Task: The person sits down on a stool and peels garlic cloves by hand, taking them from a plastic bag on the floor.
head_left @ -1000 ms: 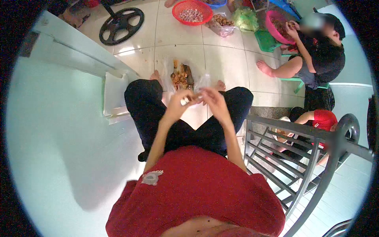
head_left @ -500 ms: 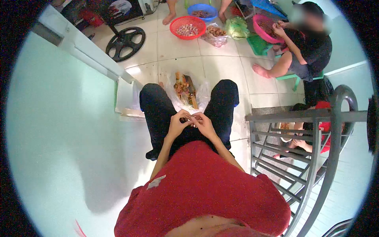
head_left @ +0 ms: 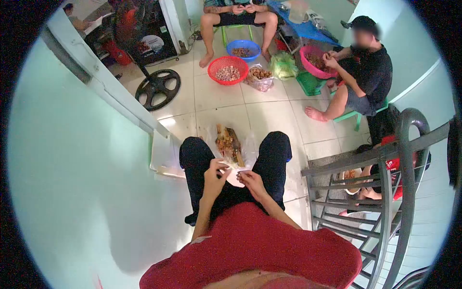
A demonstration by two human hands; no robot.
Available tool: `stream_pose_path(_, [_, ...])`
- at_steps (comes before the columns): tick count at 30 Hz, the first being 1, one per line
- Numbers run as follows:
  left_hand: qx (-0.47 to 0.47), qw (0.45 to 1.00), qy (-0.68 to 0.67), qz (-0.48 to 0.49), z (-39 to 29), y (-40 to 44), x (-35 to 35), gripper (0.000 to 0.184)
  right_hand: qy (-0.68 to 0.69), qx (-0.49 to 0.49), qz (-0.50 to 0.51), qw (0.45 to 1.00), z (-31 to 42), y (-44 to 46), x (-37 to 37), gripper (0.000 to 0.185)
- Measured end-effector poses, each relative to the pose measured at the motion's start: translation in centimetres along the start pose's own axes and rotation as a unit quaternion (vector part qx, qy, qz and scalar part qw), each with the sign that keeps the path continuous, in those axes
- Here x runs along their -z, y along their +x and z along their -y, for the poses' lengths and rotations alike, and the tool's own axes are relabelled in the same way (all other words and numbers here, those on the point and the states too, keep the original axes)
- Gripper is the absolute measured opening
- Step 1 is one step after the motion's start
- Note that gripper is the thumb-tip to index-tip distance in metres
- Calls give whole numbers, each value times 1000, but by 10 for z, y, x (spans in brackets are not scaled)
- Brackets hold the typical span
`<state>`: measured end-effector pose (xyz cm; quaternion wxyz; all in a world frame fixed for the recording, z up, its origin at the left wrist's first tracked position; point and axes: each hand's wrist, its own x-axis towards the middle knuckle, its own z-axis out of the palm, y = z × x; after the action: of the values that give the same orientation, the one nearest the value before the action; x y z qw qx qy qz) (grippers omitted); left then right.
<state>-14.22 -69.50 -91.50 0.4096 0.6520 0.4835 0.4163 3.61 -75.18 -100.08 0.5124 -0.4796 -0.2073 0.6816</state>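
Observation:
Between my knees lies a clear plastic bag [head_left: 250,144] with brownish pieces [head_left: 224,139] and a long dark object in it; the pieces are too small to name. My left hand [head_left: 214,177] is at the bag's near edge, fingers bent towards the thumb; what they hold is too small to make out. A little to the right, my right hand [head_left: 251,183] is closed in a pinch on something tiny that I cannot make out. A white rounded surface [head_left: 234,178] shows between the hands, partly covered by the fingers.
Ahead stand a red basket [head_left: 226,61] of small pieces, a blue basin [head_left: 256,49], a filled plastic bag [head_left: 261,83] and a green bag [head_left: 285,67]. A person with a pink basin [head_left: 308,68] sits at right. A fan base [head_left: 158,90] and metal railing [head_left: 346,166] flank me.
My hands have moved apart from where they met, the left now at the bag's edge. The view has tilted up, showing more of the person seated ahead.

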Motion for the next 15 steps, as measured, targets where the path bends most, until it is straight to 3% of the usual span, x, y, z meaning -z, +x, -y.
stream_pose_path(1, [-9, 998, 36, -43, -12, 3, 12, 29, -4, 2, 2, 1000, 0, 9, -1, 23])
stream_pose_path(3, [-105, 977, 117, -146, -20, 16, 32, 26, 218, -27, -6, 976, -5, 35, -2, 24])
stream_pose_path(4, [-59, 979, 74, -179, -15, 24, 38, 22, 349, -58, -43, 934, -17, 72, 6, 25])
stream_pose_path(5, [-11, 977, 32, -211, -10, 32, 41, 19, 375, -27, -53, 925, -15, 103, 6, 25])
stream_pose_path(6, [-35, 966, 5, -255, 3, 43, 40, 17, 405, 3, -63, 912, -2, 135, -3, 26])
stream_pose_path(7, [-35, 968, 12, -250, 17, 49, 43, 17, 340, 7, -117, 933, 38, 162, -30, 25])
stream_pose_path(8, [-52, 967, 41, -245, 30, 52, 44, 18, 368, 111, -42, 922, 57, 196, -32, 25])
stream_pose_path(9, [-65, 966, 67, -241, 36, 53, 42, 19, 317, 88, -80, 941, 91, 248, -45, 29])
stream_pose_path(10, [-81, 966, 67, -236, 26, 52, 41, 21, 244, 229, 14, 942, 121, 289, -49, 32])
stream_pose_path(11, [-74, 966, 68, -237, 27, 49, 41, 21, 195, 369, 106, 903, 151, 328, -53, 35])
stream_pose_path(13, [-81, 975, 78, -189, 31, 42, 38, 23, 102, 290, 17, 951, 216, 363, -60, 25])
stream_pose_path(15, [-89, 974, 81, -193, 32, 39, 41, 26, 24, 204, -88, 975, 220, 366, -52, 22])
